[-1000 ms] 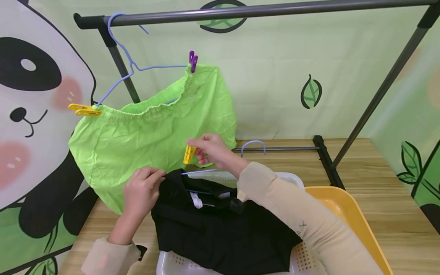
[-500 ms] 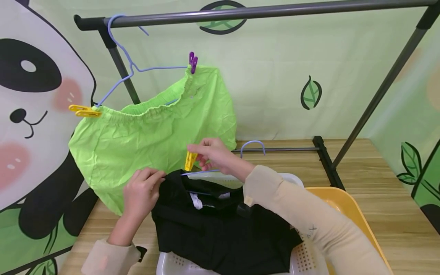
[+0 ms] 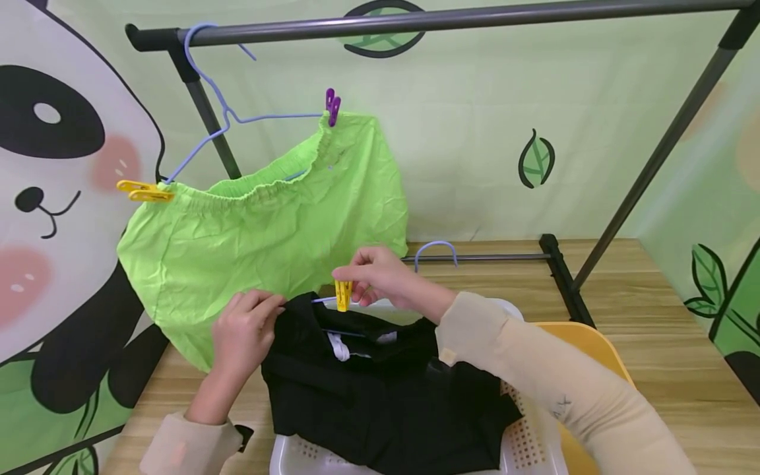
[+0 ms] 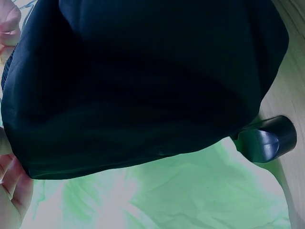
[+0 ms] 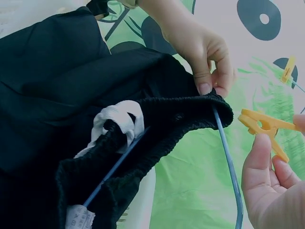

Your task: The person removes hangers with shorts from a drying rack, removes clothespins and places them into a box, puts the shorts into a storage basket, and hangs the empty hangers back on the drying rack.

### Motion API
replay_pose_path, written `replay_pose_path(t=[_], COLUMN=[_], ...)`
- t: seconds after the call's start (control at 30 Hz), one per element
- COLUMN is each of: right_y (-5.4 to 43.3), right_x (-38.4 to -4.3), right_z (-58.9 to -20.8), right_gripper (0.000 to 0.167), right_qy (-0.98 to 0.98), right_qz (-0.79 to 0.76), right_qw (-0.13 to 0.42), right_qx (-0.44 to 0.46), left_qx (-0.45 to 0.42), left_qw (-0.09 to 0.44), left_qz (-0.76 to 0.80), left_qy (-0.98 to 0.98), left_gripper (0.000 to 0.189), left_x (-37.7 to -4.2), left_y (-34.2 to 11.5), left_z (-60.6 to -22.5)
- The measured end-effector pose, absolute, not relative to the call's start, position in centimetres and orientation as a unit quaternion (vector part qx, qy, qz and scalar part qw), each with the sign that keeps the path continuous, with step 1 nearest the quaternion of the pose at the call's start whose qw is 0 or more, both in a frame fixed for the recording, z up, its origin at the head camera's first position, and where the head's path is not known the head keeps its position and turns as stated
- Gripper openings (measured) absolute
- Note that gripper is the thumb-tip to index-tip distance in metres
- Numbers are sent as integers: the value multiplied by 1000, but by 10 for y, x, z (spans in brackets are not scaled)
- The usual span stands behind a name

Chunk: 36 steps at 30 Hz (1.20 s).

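Black shorts (image 3: 380, 396) with a white drawstring (image 5: 121, 119) lie over a white basket. A blue hanger (image 5: 231, 171) runs through their waistband. My left hand (image 3: 245, 330) pinches the left corner of the waistband; the right wrist view shows its thumb and fingertips on the cloth there. Between the thumb and fingers of my right hand (image 3: 382, 277) is a yellow clothespin (image 3: 343, 297). In the right wrist view its tip is just beside the waistband's end, seemingly apart from it. Dark cloth fills most of the left wrist view, hiding much of the left hand.
Green shorts (image 3: 267, 244) hang from a dark rail (image 3: 475, 20) on another blue hanger, pinned by a purple clothespin (image 3: 333, 109) and a yellow one. Under the black shorts stands the white basket (image 3: 528, 435), with an orange tray (image 3: 584, 336) to its right.
My right hand with the yellow clothespin has come down and slightly right, to the level of the hanger and waistband. The left hand keeps its place on the black shorts.
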State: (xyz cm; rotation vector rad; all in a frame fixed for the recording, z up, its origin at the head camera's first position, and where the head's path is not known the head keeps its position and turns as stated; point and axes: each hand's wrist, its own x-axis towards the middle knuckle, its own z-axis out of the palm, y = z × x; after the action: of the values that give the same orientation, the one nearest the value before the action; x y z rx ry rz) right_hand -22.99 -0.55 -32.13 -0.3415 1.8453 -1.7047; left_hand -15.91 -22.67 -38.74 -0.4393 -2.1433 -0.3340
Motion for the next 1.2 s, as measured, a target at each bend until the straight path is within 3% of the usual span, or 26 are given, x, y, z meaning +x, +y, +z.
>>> replay_pose_path(t=[0.63, 1.2], right_y=[25, 55], right_x=[-217, -216], right_z=[-324, -333], right_gripper=[25, 23], right_qy=[749, 763], right_qz=[-556, -526], right_qw=[303, 326], right_qx=[-195, -186], left_qx=[-174, -177], left_qw=[444, 447], left_qz=[-137, -138], left_qy=[-868, -866], left_gripper=[4, 7], left_x=[-159, -159], left_y=[-227, -227], left_z=[-388, -388])
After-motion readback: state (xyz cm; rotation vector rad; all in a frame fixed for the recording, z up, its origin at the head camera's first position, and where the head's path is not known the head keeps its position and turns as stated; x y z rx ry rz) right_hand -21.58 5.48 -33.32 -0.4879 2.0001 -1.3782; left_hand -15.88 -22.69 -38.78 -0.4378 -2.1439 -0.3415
